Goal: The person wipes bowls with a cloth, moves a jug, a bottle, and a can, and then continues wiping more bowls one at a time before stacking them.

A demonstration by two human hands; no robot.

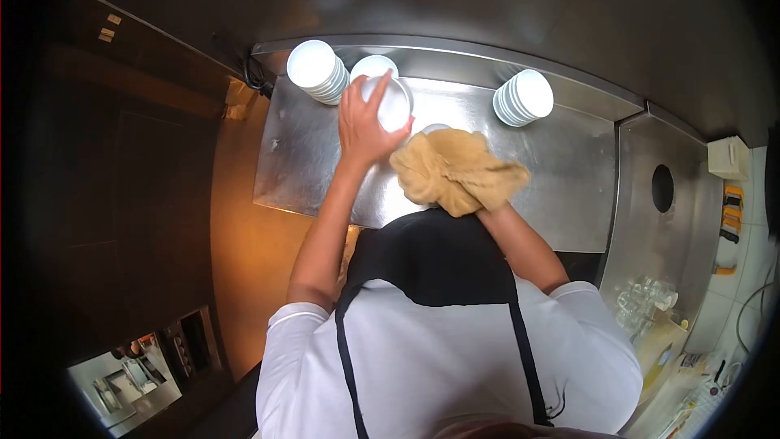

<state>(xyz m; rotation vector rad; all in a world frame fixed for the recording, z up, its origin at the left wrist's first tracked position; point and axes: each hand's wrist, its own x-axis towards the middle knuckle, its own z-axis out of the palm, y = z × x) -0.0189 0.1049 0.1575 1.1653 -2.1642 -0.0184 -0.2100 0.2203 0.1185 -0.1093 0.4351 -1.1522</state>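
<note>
Clock: centred on the counter (569, 187), 12 at its far edge
Left stack (323, 77): at 10 o'clock, on the counter, near the back ledge (455, 67)
Far cup (374, 66): at 11 o'clock, just beside the left stack, behind the held cup
Held cup (393, 106): between 10 and 11 o'clock, nearer the middle, in the left hand (366, 128)
Right stack (522, 97): at 2 o'clock, well apart from the left stack
Cloth (457, 169): near the middle, toward 5 o'clock
Side counter (686, 236): at 3 o'clock, beyond the right end
Oval opening (663, 189): in the side counter
Glassware (642, 302): at 4 o'clock
</note>
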